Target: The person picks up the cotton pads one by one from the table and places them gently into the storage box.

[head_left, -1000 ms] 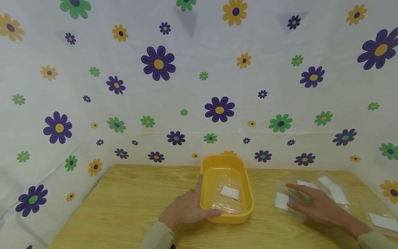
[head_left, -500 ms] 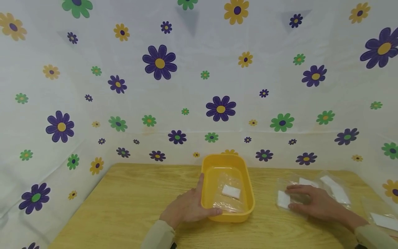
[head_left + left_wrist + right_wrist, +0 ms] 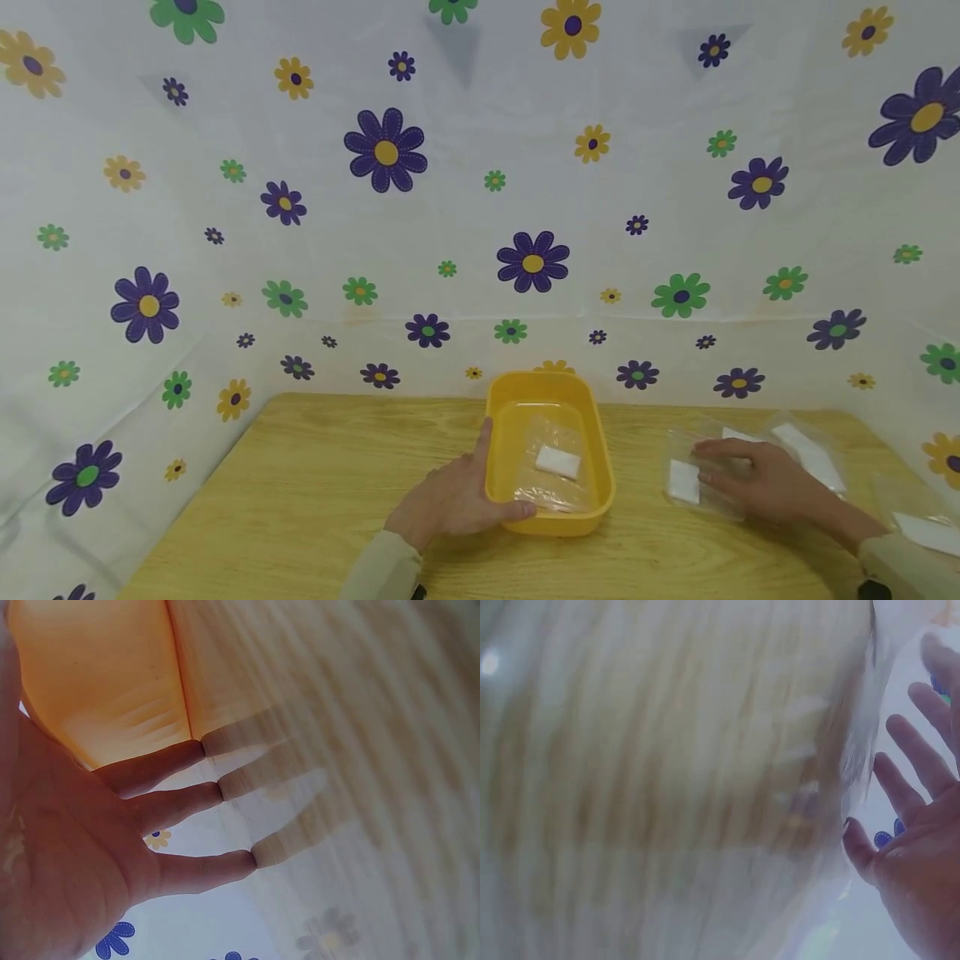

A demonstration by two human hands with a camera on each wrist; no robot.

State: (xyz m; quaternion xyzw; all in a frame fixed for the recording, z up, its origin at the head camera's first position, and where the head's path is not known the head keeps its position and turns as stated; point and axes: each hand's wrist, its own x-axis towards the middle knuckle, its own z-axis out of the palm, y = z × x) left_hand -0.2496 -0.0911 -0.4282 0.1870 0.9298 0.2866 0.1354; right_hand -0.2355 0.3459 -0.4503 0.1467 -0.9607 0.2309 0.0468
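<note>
My left hand (image 3: pixel 450 500) rests against the near left corner of a yellow plastic tray (image 3: pixel 606 492), thumb over the near rim. In the left wrist view, several of its fingers (image 3: pixel 180 799) are straight, tips at the table. Inside the tray lies a clear plastic bag (image 3: pixel 551 493) with a white rectangular piece. To the right, my right hand (image 3: pixel 772 492) is over another clear bag (image 3: pixel 684 446) with a white piece, partly hidden beneath it. Fingers (image 3: pixel 915 754) are spread and slightly bent in the right wrist view; contact with the bag cannot be told.
Behind the right hand lie more clear bags, one holding a long white piece (image 3: pixel 810 457). A further bag (image 3: pixel 918 500) sits near the right edge of the wood-grain table (image 3: pixel 330 467). A white flower-printed cloth (image 3: pixel 465 250) stands behind and at both sides.
My right hand came down over the nearest bag, then lifted slightly, its thumb moving toward the index finger. My left hand and the tray stay put; the head view shifted a little.
</note>
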